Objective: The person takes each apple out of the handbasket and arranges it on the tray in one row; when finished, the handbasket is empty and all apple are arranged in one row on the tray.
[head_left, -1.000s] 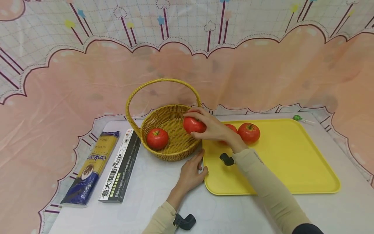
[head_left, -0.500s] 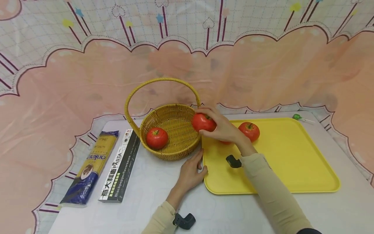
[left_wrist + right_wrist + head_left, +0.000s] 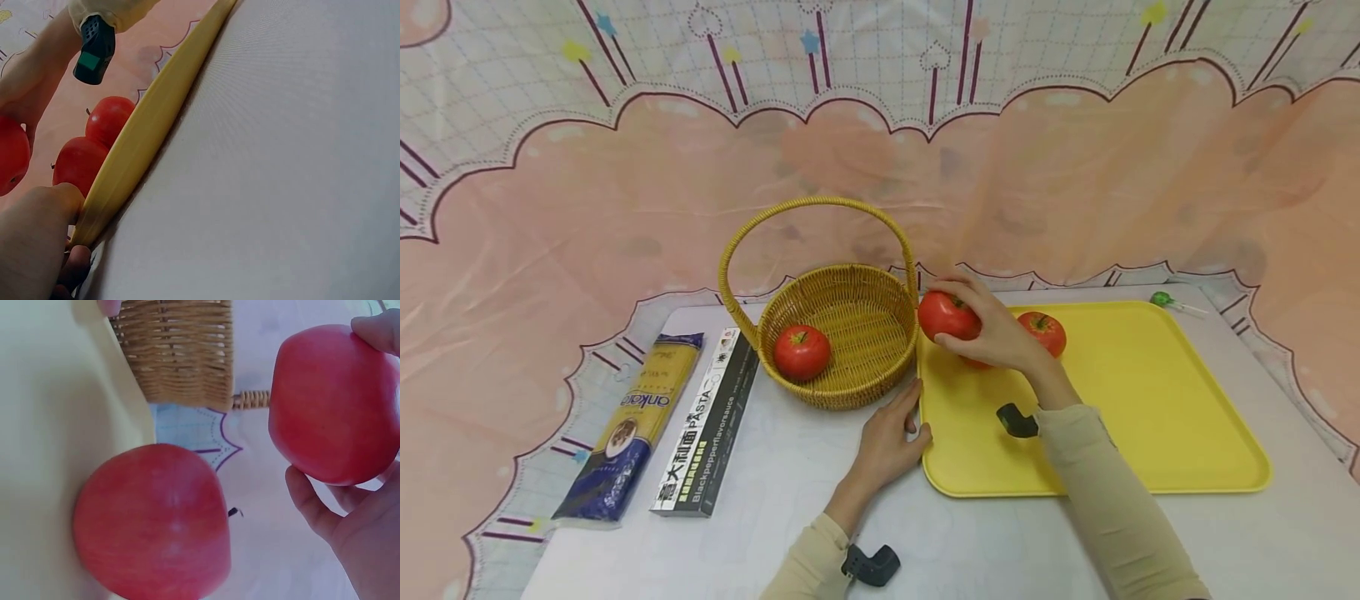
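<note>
My right hand point(image 3: 1000, 337) grips a red apple point(image 3: 947, 317) above the back left corner of the yellow tray point(image 3: 1157, 408), just right of the wicker basket point(image 3: 842, 397). Thumb and fingers curve round the apple's sides in the right wrist view. Two more apples sit on the tray: one point(image 3: 1043, 332) shows beyond the hand, the other point(image 3: 976, 362) is mostly hidden under it. A single apple point(image 3: 802, 353) lies in the basket's left side. My left hand point(image 3: 887, 442) holds the tray's left rim, thumb at the inner side and fingers outside in the left wrist view.
Left of the basket lie a black-and-white pasta box point(image 3: 707, 429) and a blue-and-yellow pasta packet point(image 3: 632, 429). A tall handle point(image 3: 820, 202) arches over the basket. Behind the tray's far edge is a small green-headed stick point(image 3: 1163, 299). A patterned cloth point(image 3: 1075, 183) hangs behind the table.
My right hand has carried the apple rightward, from over the basket's right side to over the tray's back left corner. The left hand has stayed at the tray's rim.
</note>
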`<action>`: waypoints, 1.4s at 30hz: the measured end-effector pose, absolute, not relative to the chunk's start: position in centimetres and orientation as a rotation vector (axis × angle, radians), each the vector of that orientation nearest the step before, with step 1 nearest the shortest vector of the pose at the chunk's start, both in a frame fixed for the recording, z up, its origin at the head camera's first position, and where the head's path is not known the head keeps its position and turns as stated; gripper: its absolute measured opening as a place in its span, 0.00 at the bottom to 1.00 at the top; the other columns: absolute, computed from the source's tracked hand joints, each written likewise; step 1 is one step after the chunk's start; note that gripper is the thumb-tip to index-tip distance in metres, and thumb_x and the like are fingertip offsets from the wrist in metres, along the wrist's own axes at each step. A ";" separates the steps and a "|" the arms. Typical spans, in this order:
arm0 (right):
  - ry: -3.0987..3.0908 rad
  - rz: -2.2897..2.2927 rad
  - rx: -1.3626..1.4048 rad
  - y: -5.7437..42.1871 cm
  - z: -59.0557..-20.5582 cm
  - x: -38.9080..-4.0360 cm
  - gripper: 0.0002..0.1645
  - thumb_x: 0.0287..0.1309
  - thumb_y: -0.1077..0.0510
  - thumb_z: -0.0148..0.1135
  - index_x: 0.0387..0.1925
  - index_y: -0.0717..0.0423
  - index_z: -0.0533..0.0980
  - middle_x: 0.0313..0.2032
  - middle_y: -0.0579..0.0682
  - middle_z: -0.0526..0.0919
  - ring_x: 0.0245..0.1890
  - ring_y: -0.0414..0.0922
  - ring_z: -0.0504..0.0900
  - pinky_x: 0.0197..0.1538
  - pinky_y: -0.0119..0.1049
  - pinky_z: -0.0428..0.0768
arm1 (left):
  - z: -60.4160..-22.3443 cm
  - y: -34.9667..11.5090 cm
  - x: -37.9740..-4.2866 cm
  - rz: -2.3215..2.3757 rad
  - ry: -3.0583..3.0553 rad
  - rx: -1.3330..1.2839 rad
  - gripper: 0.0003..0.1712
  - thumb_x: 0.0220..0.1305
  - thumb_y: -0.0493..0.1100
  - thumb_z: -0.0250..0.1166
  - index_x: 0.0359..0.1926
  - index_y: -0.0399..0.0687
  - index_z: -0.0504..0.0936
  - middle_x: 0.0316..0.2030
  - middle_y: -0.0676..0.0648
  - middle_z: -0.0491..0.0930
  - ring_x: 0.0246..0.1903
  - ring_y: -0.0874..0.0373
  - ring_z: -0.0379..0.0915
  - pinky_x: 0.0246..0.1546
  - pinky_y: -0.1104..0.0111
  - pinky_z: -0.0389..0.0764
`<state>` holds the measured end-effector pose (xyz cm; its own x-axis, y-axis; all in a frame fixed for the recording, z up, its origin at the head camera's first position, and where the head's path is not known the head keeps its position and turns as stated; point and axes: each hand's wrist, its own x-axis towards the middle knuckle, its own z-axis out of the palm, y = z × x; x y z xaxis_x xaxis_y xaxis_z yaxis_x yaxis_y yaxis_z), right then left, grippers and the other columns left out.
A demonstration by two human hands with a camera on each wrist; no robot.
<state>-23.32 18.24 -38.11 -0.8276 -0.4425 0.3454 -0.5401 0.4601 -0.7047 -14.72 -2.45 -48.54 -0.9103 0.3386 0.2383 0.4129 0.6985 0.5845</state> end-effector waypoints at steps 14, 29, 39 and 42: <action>-2.582 1.355 0.744 20.5 -39.0 -22.3 0.40 0.49 0.55 0.69 0.64 0.32 0.65 0.68 0.43 0.58 0.64 0.50 0.64 0.58 0.58 0.70 | -48.7 -2.2 -14.8 -0.996 -2.804 -0.616 0.37 0.57 0.45 0.59 0.68 0.45 0.64 0.42 0.52 0.78 0.23 0.69 0.63 0.30 0.74 0.65; -2.582 1.391 0.655 22.8 -39.3 -21.6 0.40 0.50 0.57 0.69 0.65 0.37 0.66 0.67 0.43 0.60 0.61 0.53 0.67 0.58 0.58 0.71 | -48.4 -2.6 -14.7 -1.011 -2.800 -0.614 0.37 0.56 0.45 0.60 0.68 0.46 0.64 0.60 0.49 0.73 0.23 0.68 0.64 0.26 0.76 0.64; -2.578 1.392 0.641 23.9 -39.2 -21.7 0.42 0.47 0.62 0.70 0.65 0.45 0.67 0.67 0.49 0.60 0.61 0.56 0.66 0.58 0.60 0.69 | -48.1 -2.4 -14.6 -1.039 -2.808 -0.604 0.37 0.56 0.44 0.60 0.68 0.44 0.64 0.61 0.48 0.73 0.23 0.69 0.64 0.27 0.76 0.64; -2.591 1.353 0.636 24.2 -39.0 -21.8 0.41 0.48 0.60 0.70 0.65 0.42 0.66 0.66 0.47 0.60 0.61 0.55 0.67 0.58 0.60 0.70 | -48.1 -2.3 -14.7 -1.041 -2.808 -0.601 0.37 0.56 0.44 0.60 0.68 0.44 0.64 0.59 0.48 0.74 0.23 0.68 0.65 0.27 0.75 0.65</action>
